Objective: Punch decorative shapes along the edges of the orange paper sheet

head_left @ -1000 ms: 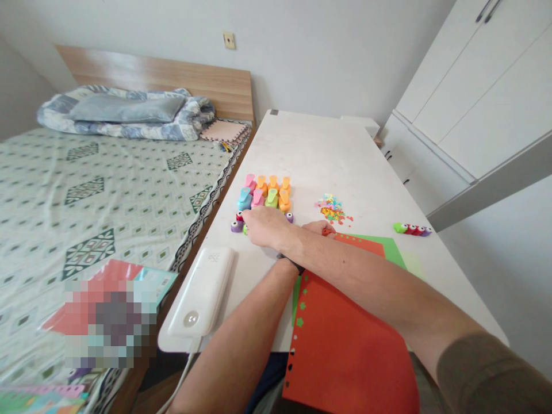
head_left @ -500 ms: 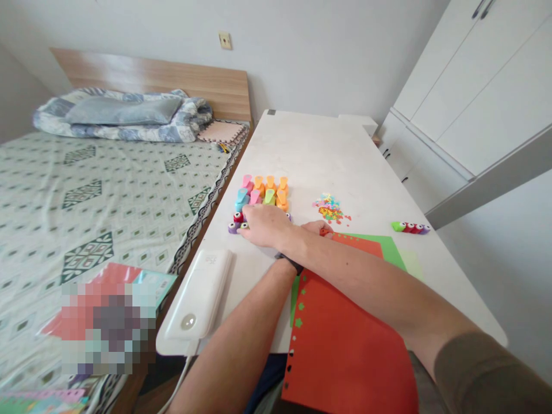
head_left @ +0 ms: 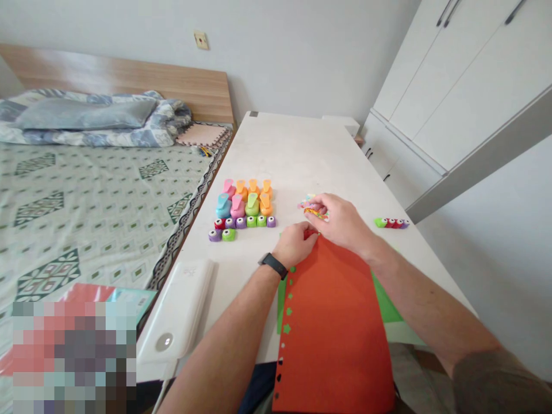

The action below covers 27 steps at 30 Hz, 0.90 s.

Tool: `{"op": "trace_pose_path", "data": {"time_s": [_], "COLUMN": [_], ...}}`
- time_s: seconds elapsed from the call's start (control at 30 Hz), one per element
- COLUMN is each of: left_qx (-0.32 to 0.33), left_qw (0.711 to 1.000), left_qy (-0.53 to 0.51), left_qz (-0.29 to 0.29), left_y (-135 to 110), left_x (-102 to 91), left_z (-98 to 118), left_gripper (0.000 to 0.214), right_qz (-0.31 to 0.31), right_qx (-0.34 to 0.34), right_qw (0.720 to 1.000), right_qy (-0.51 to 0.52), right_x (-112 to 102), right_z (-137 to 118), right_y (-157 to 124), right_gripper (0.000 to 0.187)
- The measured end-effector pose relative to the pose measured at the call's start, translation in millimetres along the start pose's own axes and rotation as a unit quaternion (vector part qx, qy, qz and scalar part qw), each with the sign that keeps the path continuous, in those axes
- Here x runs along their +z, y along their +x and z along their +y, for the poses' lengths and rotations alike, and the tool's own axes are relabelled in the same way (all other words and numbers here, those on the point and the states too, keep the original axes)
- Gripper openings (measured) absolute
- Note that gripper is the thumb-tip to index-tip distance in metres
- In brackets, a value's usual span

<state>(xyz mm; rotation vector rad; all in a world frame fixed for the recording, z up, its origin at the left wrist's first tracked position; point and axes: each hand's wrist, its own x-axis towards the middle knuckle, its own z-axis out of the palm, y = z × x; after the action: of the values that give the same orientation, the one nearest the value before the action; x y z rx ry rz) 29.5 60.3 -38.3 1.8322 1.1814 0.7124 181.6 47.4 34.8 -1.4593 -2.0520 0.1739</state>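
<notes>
My left hand (head_left: pixel 296 244), with a dark band at the wrist, is closed on the top left corner of an orange-red paper sheet (head_left: pixel 336 322). Small shapes are punched along the sheet's left edge. Just beyond its top edge my right hand (head_left: pixel 342 224) hovers by a pile of small colourful paper cutouts (head_left: pixel 308 203). Its thumb and forefinger look apart, with cutouts showing between them. Green paper (head_left: pixel 388 299) lies beneath the orange-red sheet. Part of the pile is hidden by my right hand.
Large craft punches (head_left: pixel 237 206) stand in two rows at left, with small punches (head_left: pixel 240 222) in front. Another short row of small punches (head_left: pixel 391 222) is at right. A white power bank (head_left: pixel 181 310) with a cable lies near the table's left edge, beside the bed (head_left: pixel 107 213).
My right hand has left the small punches and swung right to the cutouts, uncrossing from my left arm. My left hand stays at the sheet's top corner. The view has shifted right.
</notes>
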Motion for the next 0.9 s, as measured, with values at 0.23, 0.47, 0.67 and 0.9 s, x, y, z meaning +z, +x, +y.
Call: {"op": "trace_pose_path", "data": {"time_s": [0.23, 0.47, 0.67, 0.9], "left_qx": [0.027, 0.011, -0.003, -0.007], "left_qw": [0.998, 0.999, 0.999, 0.999], "left_qy": [0.058, 0.046, 0.045, 0.038], "left_qz": [0.003, -0.006, -0.012, -0.015], "left_y": [-1, 1, 0, -1], "left_x": [-2.9, -2.4, -2.6, -3.8], "left_z": [-2, 0, 2, 7], "left_gripper": [0.021, 0.025, 0.026, 0.029], "right_qz": [-0.011, -0.083, -0.052, -0.022], "right_qx": [0.139, 0.142, 0.134, 0.167], "right_qw": [0.967, 0.941, 0.955, 0.984], "right_qy": [-0.213, -0.297, -0.259, 0.052], "right_x": [-60, -73, -72, -59], "right_z": [154, 196, 183, 131], "right_y": [-52, -83, -76, -56], "right_gripper": [0.036, 0.029, 0.016, 0.025]}}
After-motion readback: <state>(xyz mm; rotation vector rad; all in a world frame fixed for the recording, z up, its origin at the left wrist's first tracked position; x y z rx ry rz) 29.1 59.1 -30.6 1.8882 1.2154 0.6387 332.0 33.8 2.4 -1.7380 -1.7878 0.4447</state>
